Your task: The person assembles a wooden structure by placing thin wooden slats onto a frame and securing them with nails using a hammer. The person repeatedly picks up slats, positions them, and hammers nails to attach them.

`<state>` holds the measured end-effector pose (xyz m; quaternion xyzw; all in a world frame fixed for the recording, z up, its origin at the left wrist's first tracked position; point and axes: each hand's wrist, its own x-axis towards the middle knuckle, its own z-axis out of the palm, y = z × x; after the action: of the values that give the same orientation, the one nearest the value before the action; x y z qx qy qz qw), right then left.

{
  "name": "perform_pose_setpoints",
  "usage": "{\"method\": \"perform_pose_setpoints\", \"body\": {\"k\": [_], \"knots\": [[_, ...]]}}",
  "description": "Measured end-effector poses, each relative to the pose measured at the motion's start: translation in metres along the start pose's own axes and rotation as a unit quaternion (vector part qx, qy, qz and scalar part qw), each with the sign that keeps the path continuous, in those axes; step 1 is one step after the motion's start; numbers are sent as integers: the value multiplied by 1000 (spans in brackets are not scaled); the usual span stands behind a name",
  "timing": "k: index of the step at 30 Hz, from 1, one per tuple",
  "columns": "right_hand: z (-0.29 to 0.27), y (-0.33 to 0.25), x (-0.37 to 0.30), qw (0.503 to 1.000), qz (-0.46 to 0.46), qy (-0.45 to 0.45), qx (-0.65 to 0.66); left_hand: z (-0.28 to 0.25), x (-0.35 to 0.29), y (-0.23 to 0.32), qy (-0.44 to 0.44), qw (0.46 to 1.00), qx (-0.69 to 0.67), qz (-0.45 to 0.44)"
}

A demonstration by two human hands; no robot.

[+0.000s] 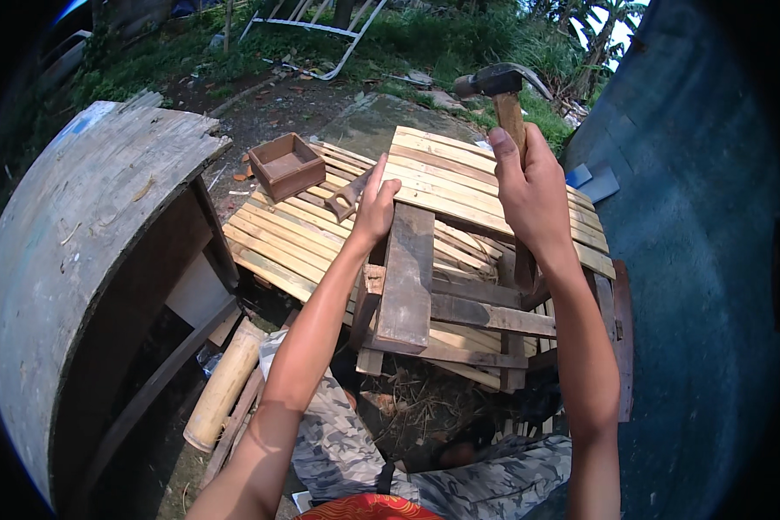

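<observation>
My right hand grips the wooden handle of a hammer, raised above the work with its dark metal head at the top. My left hand rests with pinched fingers on the upper end of a dark weathered plank; whether it pinches a nail I cannot tell. That plank lies on a frame of rough wooden bars, which sits on panels of pale bamboo slats. A saw handle lies on the slats just left of my left hand.
A small brown wooden box sits on the slats at the left. A large weathered wooden cable spool stands at the left, a blue barrel wall at the right. A bamboo pole lies below. Dirt and grass lie beyond.
</observation>
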<state>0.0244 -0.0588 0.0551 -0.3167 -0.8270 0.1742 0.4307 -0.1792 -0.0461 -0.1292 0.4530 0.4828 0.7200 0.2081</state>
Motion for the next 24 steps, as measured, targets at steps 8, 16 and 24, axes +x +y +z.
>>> {"method": "perform_pose_setpoints", "body": {"k": [8, 16, 24], "knots": [[11, 9, -11, 958, 81, -225, -162, 2, -1, 3, 0, 999, -26, -35], [25, 9, -15, 993, 31, -84, -77, 3, -4, 9, -15, 995, -84, -43], [6, 22, 9, 995, 78, -45, -29, 4, -6, 12, 14, 999, -24, -29]]}}
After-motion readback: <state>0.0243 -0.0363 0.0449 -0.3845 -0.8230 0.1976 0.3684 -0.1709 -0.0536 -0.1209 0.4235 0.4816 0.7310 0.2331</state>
